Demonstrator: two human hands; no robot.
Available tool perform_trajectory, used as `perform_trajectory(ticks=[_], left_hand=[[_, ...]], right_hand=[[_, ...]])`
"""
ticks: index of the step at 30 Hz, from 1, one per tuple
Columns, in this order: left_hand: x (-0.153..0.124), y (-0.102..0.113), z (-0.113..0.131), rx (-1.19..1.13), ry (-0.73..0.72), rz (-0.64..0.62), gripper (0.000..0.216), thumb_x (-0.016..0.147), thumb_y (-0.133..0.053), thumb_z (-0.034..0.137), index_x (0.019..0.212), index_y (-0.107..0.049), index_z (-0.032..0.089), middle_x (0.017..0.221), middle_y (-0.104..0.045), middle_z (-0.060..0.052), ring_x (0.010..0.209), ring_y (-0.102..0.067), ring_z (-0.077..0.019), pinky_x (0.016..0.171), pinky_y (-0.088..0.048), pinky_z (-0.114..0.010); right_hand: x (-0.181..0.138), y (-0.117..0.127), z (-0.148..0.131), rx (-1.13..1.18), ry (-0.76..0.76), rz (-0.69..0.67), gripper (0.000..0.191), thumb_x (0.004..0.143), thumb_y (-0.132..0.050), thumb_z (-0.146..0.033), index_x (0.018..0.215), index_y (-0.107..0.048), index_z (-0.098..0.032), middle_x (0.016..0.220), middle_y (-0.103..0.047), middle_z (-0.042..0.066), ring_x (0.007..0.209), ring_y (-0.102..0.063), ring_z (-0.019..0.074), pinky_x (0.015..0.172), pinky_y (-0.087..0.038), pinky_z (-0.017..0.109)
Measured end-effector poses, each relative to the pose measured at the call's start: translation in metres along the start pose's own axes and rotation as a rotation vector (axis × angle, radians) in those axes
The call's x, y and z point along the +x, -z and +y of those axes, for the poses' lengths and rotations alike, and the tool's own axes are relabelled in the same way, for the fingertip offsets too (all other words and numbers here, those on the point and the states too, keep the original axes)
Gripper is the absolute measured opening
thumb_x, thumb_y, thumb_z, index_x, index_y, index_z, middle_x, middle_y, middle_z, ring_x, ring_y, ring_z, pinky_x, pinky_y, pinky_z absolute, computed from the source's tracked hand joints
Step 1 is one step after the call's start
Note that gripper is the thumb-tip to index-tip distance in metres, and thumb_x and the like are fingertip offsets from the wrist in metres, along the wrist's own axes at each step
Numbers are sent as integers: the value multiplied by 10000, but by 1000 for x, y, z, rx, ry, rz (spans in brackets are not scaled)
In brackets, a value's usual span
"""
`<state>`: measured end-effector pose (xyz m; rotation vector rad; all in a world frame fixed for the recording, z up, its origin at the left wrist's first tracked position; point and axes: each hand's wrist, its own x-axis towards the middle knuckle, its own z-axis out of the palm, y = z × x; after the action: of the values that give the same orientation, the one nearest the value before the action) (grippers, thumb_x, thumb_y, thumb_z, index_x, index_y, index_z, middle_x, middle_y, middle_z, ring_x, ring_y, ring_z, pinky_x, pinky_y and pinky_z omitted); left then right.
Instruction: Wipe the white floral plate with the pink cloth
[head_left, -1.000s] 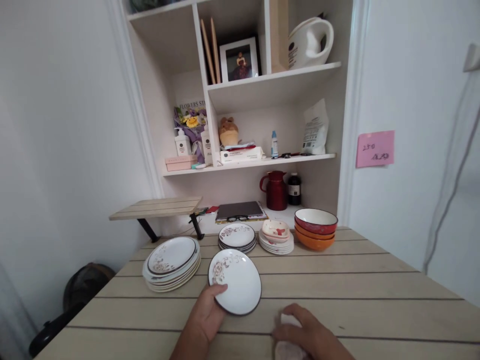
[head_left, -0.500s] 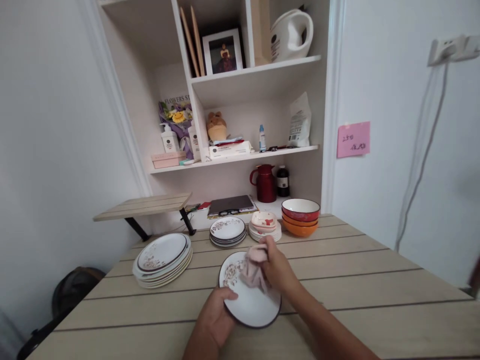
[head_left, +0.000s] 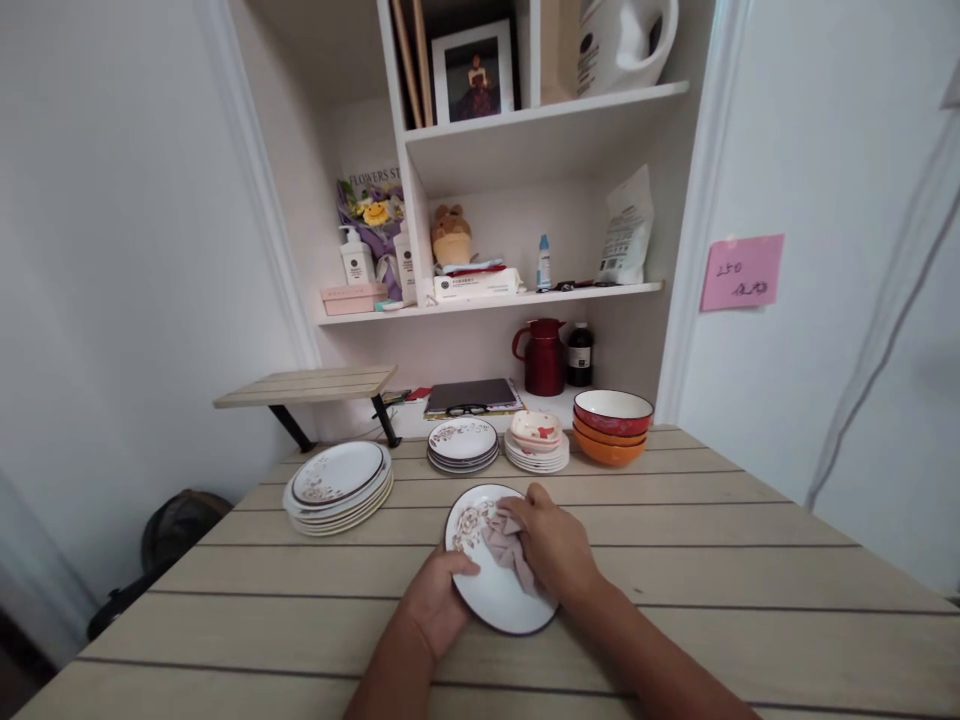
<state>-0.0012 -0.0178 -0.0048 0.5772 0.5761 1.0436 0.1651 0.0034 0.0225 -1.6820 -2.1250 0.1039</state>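
Observation:
My left hand (head_left: 441,598) grips the lower left rim of a white plate (head_left: 496,592) with a dark edge and brown flower print, its thumb lying on the top face. The plate is tilted toward me above the wooden table. A pale pink cloth (head_left: 507,548) is bunched in my right hand (head_left: 556,545), which presses it against the right side of the plate. Part of the flower print and the plate's right rim are hidden by the cloth and hand.
Behind the plate are a stack of small plates (head_left: 463,442), saucers with small dishes (head_left: 537,455) and stacked bowls (head_left: 611,430). Larger plates (head_left: 339,480) are piled at the left, near a raised wooden shelf (head_left: 307,384). A red jug (head_left: 544,358) stands at the back.
My right hand has moved down onto the plate, and the cloth lies flatter against it. My left hand keeps its hold. The camera view has shifted slightly.

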Motion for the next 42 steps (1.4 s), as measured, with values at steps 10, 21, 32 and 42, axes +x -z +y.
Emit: perform_trajectory(ticks=[10, 21, 32, 42], left_hand=[[0, -1, 3, -35, -56, 12, 625, 571, -514, 38, 1192, -568, 88, 966, -704, -135, 965, -623, -279, 938, -382, -417], [-2, -4, 2, -9, -140, -29, 686, 557, -556, 20, 1232, -536, 136, 1049, -683, -126, 991, -612, -281, 938, -384, -411], [-9, -11, 0, 100, -119, -174, 672, 587, -566, 10, 1239, -528, 169, 1059, -678, -111, 975, -613, -261, 917, -384, -387], [-5, -5, -6, 156, -84, -107, 569, 517, -567, 7, 1063, -612, 160, 856, -704, -76, 834, -639, -240, 769, -414, -336]], right_hand=[[-13, -2, 0, 422, 245, -55, 676, 701, -600, -213, 1344, -389, -215, 1206, -440, 94, 1131, -417, 219, 992, -327, 321], [-5, -9, 7, 351, 95, 86, 381, 727, -487, -102, 1062, -560, -268, 1069, -487, 38, 929, -530, 165, 799, -416, 263], [-4, 0, -2, 378, 106, 183, 383, 767, -479, -131, 1110, -554, -284, 1087, -497, 40, 954, -520, 181, 784, -435, 287], [-12, 12, -25, 374, 441, 143, 266, 768, -474, -74, 913, -608, -252, 986, -558, 27, 927, -469, 189, 795, -374, 309]])
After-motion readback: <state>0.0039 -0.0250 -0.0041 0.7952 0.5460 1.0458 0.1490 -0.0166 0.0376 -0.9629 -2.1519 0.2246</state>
